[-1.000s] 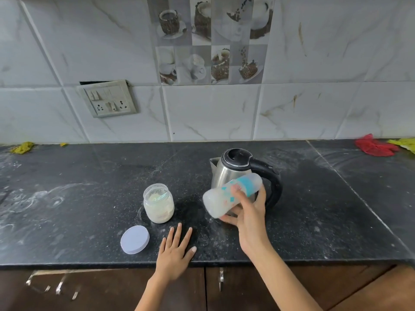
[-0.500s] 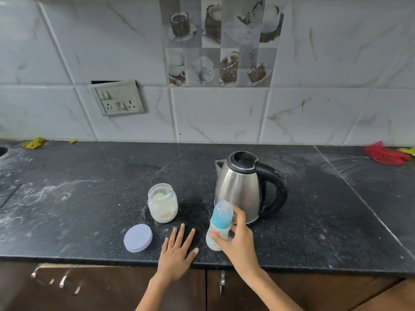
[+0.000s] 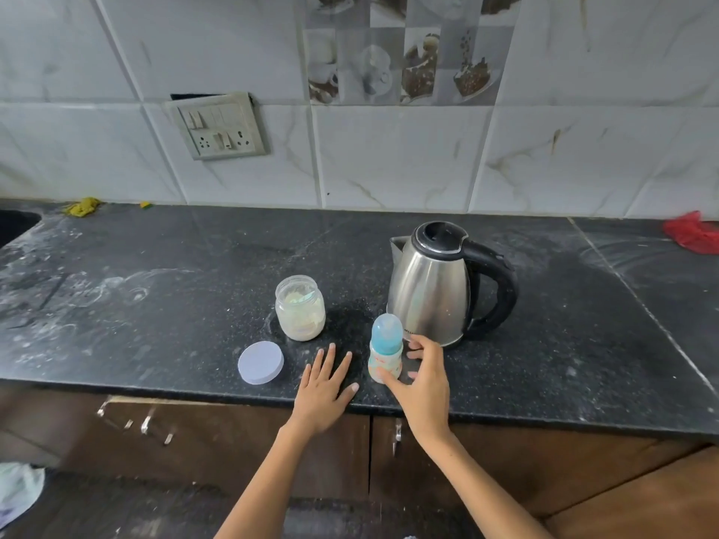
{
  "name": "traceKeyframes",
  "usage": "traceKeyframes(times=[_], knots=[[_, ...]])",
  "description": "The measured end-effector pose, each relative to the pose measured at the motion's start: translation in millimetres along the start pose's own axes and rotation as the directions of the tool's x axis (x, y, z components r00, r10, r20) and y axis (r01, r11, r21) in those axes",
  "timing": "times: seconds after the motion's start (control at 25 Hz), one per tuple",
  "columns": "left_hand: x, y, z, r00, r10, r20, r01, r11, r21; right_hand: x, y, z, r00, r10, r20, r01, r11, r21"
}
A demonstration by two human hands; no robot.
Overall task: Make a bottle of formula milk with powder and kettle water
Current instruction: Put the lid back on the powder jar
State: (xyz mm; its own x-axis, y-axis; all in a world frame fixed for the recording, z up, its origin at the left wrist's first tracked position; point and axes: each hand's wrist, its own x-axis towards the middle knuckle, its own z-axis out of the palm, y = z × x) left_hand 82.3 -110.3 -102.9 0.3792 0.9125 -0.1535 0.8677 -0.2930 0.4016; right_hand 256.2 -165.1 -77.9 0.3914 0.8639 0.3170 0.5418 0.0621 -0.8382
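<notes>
The baby bottle (image 3: 386, 350), with a blue cap and milky contents, stands upright on the black counter (image 3: 163, 289) near its front edge. My right hand (image 3: 422, 383) sits just right of the bottle; the thumb touches its base and the fingers are spread, slightly off its side. My left hand (image 3: 325, 387) rests flat on the counter left of the bottle. An uncapped glass jar of formula powder (image 3: 300, 307) stands behind my left hand, and its pale round lid (image 3: 260, 362) lies to the left. The steel kettle (image 3: 435, 289), black lid shut, stands behind the bottle.
A switch and socket plate (image 3: 218, 126) hangs on the tiled wall. A red cloth (image 3: 692, 233) lies at the far right, yellow scraps (image 3: 81, 207) at the back left beside a sink edge (image 3: 15, 223). Brown cabinet doors (image 3: 218, 429) run below the counter.
My right hand brought the tilted bottle down from in front of the kettle, stood it upright on the counter, and loosened its grip. My left hand stayed flat.
</notes>
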Motion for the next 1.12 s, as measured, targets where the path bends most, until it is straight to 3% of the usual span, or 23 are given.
traceKeyframes(times=[0.04,0.12,0.24,0.4,0.64,0.72,0.96,1.04,1.12], knots=[[-4,-2,-1,0.999,0.009,-0.031,-0.01,0.999,-0.032,-10,-1,-1,0.998,-0.037,-0.043,0.036,0.999,-0.026],[-16,-10,-8,0.974,0.006,-0.226,-0.024,0.997,-0.077,-25,-4,2,0.991,-0.128,-0.03,0.127,0.991,-0.044],[-32,-37,-26,0.863,-0.122,-0.49,0.104,0.993,-0.062,-32,-13,16,0.979,-0.184,0.082,0.187,0.982,-0.024],[-28,-71,-51,0.85,-0.326,-0.413,0.31,0.945,-0.108,-22,-30,42,0.956,-0.175,0.235,0.179,0.984,0.005],[-8,-90,-61,0.846,-0.421,-0.328,0.331,0.896,-0.297,-3,-50,82,0.898,-0.17,0.407,0.193,0.981,-0.016],[-11,-89,-69,0.864,-0.386,-0.322,0.27,0.897,-0.35,5,-59,91,0.898,-0.144,0.415,0.175,0.984,-0.037],[-22,-55,-119,0.891,-0.044,-0.453,-0.148,0.913,-0.38,32,-100,100,0.895,-0.123,0.429,0.111,0.992,0.053],[-15,-47,-134,0.88,0.015,-0.475,-0.224,0.894,-0.387,46,-110,95,0.918,-0.099,0.385,0.079,0.995,0.067],[-5,-44,-142,0.878,0.061,-0.475,-0.283,0.866,-0.413,62,-118,91,0.946,-0.085,0.313,0.097,0.995,-0.023]])
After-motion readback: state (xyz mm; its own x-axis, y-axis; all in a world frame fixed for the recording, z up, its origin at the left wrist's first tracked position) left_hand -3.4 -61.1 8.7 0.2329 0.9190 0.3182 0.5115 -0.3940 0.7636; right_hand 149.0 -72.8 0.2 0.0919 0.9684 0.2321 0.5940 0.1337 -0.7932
